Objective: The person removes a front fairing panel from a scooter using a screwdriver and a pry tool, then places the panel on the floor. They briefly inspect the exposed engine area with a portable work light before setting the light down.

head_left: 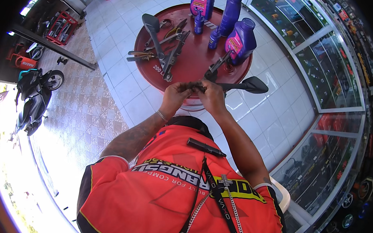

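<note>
Red shirt [127, 195] sits behind the fingers; I see left hand [174, 94] and right hand [212, 96] pinched nearly closed on a small dark part [197, 86]. Slackening could drop it short of the drum [194, 65] beyond.

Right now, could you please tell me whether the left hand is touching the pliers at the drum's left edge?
Apart: the head view shows a stretch of red drum top between the left hand and the pliers.
</note>
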`<state>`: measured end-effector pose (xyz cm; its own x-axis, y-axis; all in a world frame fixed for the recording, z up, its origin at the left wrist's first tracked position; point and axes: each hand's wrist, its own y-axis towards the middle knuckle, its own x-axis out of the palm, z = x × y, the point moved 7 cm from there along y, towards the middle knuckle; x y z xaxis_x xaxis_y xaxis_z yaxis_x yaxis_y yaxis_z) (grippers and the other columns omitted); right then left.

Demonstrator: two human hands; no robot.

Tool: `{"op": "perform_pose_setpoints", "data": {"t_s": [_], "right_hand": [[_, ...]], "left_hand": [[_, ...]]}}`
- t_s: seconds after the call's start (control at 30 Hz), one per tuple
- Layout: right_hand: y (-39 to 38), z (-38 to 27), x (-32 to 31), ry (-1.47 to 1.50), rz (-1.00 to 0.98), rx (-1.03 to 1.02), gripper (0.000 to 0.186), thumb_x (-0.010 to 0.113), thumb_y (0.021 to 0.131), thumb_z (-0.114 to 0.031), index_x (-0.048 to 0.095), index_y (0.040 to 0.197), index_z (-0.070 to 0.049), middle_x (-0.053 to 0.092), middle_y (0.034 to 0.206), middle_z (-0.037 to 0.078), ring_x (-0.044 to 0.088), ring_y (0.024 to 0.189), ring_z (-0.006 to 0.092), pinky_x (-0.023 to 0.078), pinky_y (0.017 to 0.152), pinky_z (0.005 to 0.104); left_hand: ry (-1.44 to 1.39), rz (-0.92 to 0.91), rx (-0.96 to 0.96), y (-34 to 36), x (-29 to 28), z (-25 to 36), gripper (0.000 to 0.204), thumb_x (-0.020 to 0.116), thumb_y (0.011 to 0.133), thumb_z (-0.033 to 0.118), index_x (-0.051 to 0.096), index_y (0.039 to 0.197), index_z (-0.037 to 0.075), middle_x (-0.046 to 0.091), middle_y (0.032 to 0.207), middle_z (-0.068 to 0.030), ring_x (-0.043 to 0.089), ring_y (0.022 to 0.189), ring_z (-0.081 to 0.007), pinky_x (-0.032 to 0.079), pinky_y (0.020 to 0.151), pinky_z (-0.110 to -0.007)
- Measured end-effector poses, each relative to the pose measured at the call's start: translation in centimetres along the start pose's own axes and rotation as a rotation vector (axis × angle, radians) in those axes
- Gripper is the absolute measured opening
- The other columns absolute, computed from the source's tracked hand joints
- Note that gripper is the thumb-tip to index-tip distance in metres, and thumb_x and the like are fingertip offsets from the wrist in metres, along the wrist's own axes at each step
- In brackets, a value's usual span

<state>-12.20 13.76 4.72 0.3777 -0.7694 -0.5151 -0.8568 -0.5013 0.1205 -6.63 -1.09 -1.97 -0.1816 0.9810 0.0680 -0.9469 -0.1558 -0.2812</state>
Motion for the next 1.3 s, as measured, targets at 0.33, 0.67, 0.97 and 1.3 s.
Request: {"op": "perform_pose_setpoints", "data": {"t_s": [0.33, 0.67, 0.97, 1.3], "right_hand": [[0.0, -0.6, -0.3, -0.199, 0.13, -0.202, 0.013, 0.074, 0.085, -0.012, 0.074, 0.095, -0.004, 0.066, 0.096, 0.012, 0.066, 0.089, 0.0312, 0.052, 0.076, 0.0411], [-1.8, -2.2, -2.5, -0.142, 0.203, -0.212, 0.017, 0.073, 0.088, -0.012, 0.075, 0.104, -0.006, 0.065, 0.103, 0.011, 0.065, 0.08, 0.0245, 0.053, 0.071, 0.0344], [-9.0, -1.7, -7.4, 0.8, 0.163, 0.496, 0.014, 0.065, 0.095, -0.011, 0.068, 0.103, 0.0, 0.053, 0.073, -0.004, 0.039, 0.055, 0.0013, 0.032, 0.047, 0.0206], [-5.4, -12.5, -0.1, 1.081, 0.108, 0.465, 0.022, 0.06, 0.097, -0.028, 0.057, 0.088, -0.008, 0.05, 0.072, 0.0, 0.039, 0.053, 0.0044, 0.027, 0.04, 0.0176]], "left_hand": [[-0.01, 0.003, 0.063, 0.0, 0.2, 1.2, 0.032, 0.065, 0.096, 0.003, 0.057, 0.126, -0.004, 0.072, 0.107, -0.0079, 0.066, 0.094, -0.0111, 0.054, 0.081, -0.026], [-0.003, 0.04, 0.1, -0.7, 0.5, 1.0, 0.037, 0.066, 0.093, 0.002, 0.056, 0.128, -0.004, 0.071, 0.109, -0.0102, 0.066, 0.095, -0.0114, 0.053, 0.082, -0.026], [-0.07, 0.065, 0.03, -1.5, -1.1, -0.6, 0.065, 0.067, 0.092, 0.0, 0.033, 0.147, 0.003, 0.063, 0.09, -0.0026, 0.062, 0.086, -0.011, 0.053, 0.078, -0.027], [-0.059, -0.137, 0.071, -4.3, -8.0, 1.2, 0.07, 0.071, 0.094, 0.01, 0.028, 0.148, 0.001, 0.065, 0.086, -0.0038, 0.064, 0.081, -0.0112, 0.053, 0.077, -0.028]]}}
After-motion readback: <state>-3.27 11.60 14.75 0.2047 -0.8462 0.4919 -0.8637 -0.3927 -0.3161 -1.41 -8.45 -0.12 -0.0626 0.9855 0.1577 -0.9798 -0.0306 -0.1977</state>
